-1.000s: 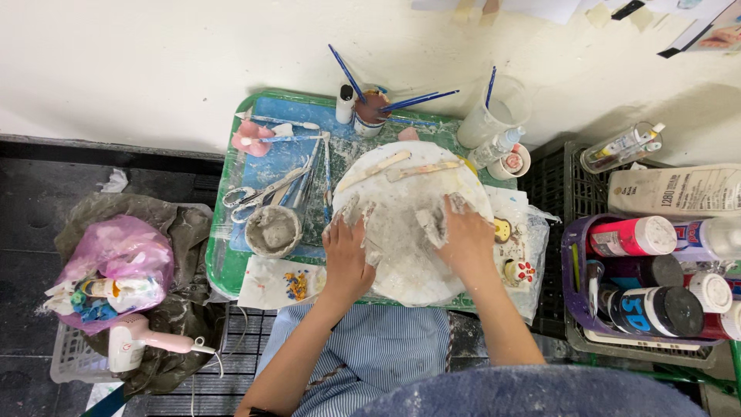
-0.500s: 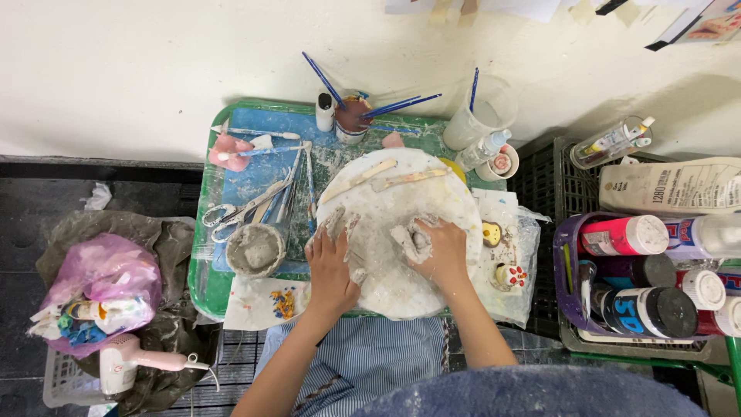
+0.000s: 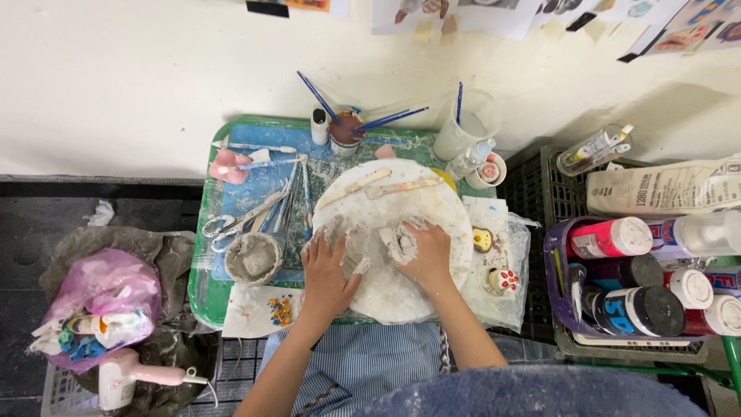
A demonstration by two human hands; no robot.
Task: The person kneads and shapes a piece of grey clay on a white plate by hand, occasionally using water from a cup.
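Both hands rest on a round white board point(image 3: 421, 208) smeared with grey clay, which lies on a green tray point(image 3: 202, 297). My left hand point(image 3: 328, 270) presses flat on the wet clay point(image 3: 343, 229) at the board's left side, fingers spread. My right hand point(image 3: 424, 253) curls over a grey lump of clay point(image 3: 399, 241) near the board's middle. Two wooden modelling sticks point(image 3: 386, 185) lie across the board's far part.
A small grey clay bowl point(image 3: 252, 257), scissors point(image 3: 224, 225) and tools sit left on the tray. A brush cup point(image 3: 346, 131) and clear cup point(image 3: 463, 127) stand behind. Painted figurines point(image 3: 494, 259) lie right, beside a purple basket of paint bottles point(image 3: 633, 286). A pink bag point(image 3: 100, 297) sits far left.
Both hands have slid toward the near side of the board and drawn closer together; the right hand now curls around the clay lump.
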